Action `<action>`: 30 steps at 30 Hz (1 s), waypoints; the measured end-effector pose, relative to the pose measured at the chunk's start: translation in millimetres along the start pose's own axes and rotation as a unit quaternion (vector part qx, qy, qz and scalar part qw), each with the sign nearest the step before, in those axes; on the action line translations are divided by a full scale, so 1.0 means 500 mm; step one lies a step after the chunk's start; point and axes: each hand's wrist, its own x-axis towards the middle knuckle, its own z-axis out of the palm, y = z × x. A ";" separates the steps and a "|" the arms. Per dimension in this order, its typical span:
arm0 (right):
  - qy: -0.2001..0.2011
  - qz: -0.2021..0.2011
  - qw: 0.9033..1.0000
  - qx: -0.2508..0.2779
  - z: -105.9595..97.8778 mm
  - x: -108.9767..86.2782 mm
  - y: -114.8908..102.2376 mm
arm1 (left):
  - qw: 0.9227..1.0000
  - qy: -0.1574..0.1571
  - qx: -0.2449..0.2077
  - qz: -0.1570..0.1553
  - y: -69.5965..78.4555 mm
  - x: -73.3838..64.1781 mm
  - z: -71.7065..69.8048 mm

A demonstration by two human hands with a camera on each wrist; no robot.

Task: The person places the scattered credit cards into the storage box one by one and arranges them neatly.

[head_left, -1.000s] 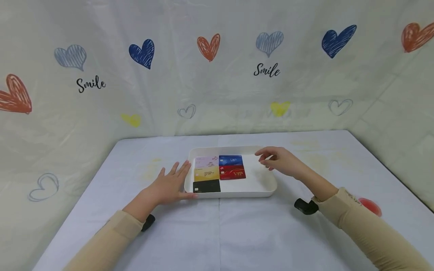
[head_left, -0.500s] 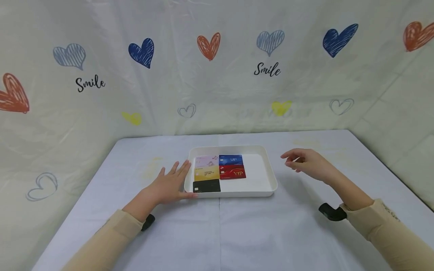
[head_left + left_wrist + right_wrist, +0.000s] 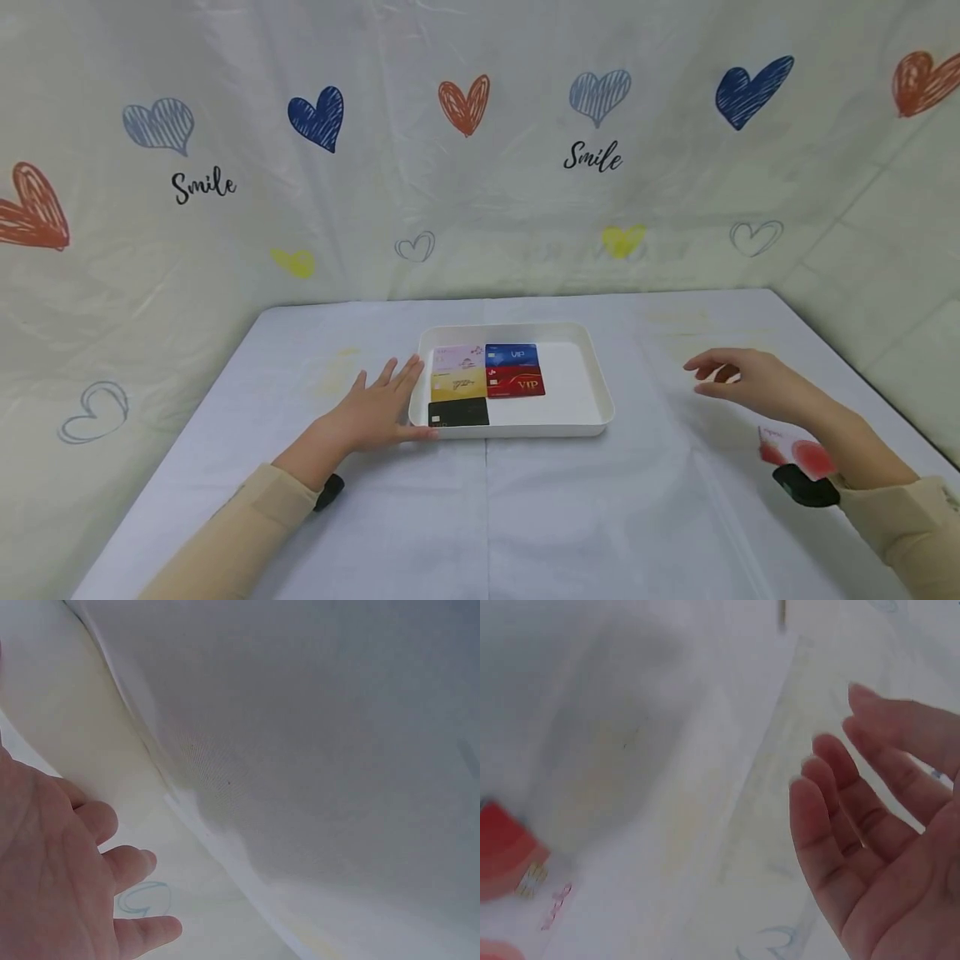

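Observation:
A white tray (image 3: 573, 383) holds several cards on its left side. A pale pink card (image 3: 453, 357), a gold card (image 3: 453, 386) and a black card (image 3: 458, 413) form the left column. Beside them lie a blue VIP card (image 3: 517, 355) and a red VIP card (image 3: 515, 382). My left hand (image 3: 371, 417) rests at the tray's left edge, fingers spread, thumb by the near left corner. To the right of the tray, my right hand (image 3: 765, 385) hovers over the table with loosely bent fingers. Its palm (image 3: 922, 900) holds nothing in the right wrist view.
White cloth covers the table (image 3: 570, 517). A red-and-pink printed patch (image 3: 810, 457) shows beneath the right wrist, near a black wrist camera (image 3: 806, 486). Behind the table hangs a pale curtain (image 3: 517, 192) printed with hearts and "Smile".
My right hand has moved right, from over the tray's right edge to well beyond it, and slightly nearer. The left hand, tray and cards have stayed in place.

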 end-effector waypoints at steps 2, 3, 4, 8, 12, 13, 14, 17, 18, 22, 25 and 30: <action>0.001 -0.009 1.000 -0.016 -0.002 -0.012 0.022 | 1.000 0.001 0.003 0.001 0.000 0.000 0.000; 0.002 -0.011 1.000 -0.020 -0.003 -0.018 0.032 | 1.000 0.001 0.003 0.001 -0.001 0.001 0.000; 0.002 -0.011 1.000 -0.025 -0.004 -0.024 0.043 | 1.000 0.001 0.005 0.002 -0.001 0.001 0.000; -0.006 -0.003 1.000 -0.022 -0.010 -0.046 0.079 | 1.000 0.000 0.006 0.001 -0.002 0.002 0.000; -0.029 0.009 1.000 -0.009 -0.017 -0.062 0.107 | 1.000 -0.001 0.004 -0.001 -0.002 0.003 0.000; -0.034 0.016 0.999 -0.008 -0.018 -0.066 0.112 | 1.000 -0.001 0.004 0.000 -0.002 0.003 0.000; -0.042 0.020 0.999 -0.007 -0.019 -0.070 0.118 | 1.000 -0.002 0.005 0.000 -0.001 0.003 0.001; -0.071 0.045 0.997 0.002 -0.020 -0.079 0.135 | 1.000 -0.003 0.006 0.001 -0.002 0.004 0.003; -0.079 0.050 0.996 0.007 -0.019 -0.082 0.140 | 1.000 -0.003 0.004 0.001 -0.001 0.004 0.003; -0.112 0.080 0.990 0.030 -0.014 -0.091 0.162 | 1.000 -0.004 0.004 0.000 -0.002 0.004 0.004; -0.128 0.090 0.987 0.042 -0.011 -0.101 0.179 | 1.000 -0.004 0.005 0.001 -0.001 0.004 0.003; -0.131 0.107 0.985 0.034 -0.007 -0.118 0.202 | 1.000 -0.003 0.000 0.002 0.001 0.003 0.002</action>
